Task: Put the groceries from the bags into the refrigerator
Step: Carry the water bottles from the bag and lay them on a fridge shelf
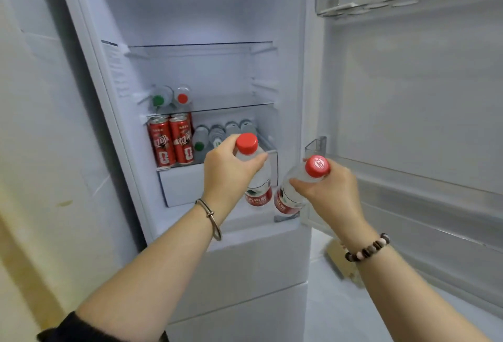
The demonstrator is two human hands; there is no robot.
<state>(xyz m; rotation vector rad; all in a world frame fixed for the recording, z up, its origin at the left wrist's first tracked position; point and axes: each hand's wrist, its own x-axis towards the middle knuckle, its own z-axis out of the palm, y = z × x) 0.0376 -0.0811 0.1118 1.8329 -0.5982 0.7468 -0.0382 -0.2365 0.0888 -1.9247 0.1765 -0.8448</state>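
- Refrigerator (174, 15): white, upper compartment open and lit from the top of the rear wall.
- Door (408, 96): swung out to the right, with clear rails across its inner face.
- Glass shelf (231, 106): carries two bottles lying on their sides at its left end, one green cap (158, 100) and one red cap (183, 98) facing out.
- Drawer (182, 186): white front, directly under the lowest level.
- Red cans (171, 141): two visible, upright, at the left of the lowest level; just to their right is a row of clear bottles (217, 135).
- Left bottle (257, 175): clear plastic, red screw cap, red label with a green and white mark. It is held near upright in front of the lowest level's right end.
- Right bottle (292, 192): same type, tilted with its cap up and to the right, at the compartment's right edge, near the left bottle.
- Left hand (228, 167): grip curled round the left bottle's shoulder, just below the cap.
- Right hand (332, 186): grip curled round the right bottle's neck.
- Metal bangle (213, 222): on the left wrist.
- Beaded bracelet (367, 250): on the right wrist.
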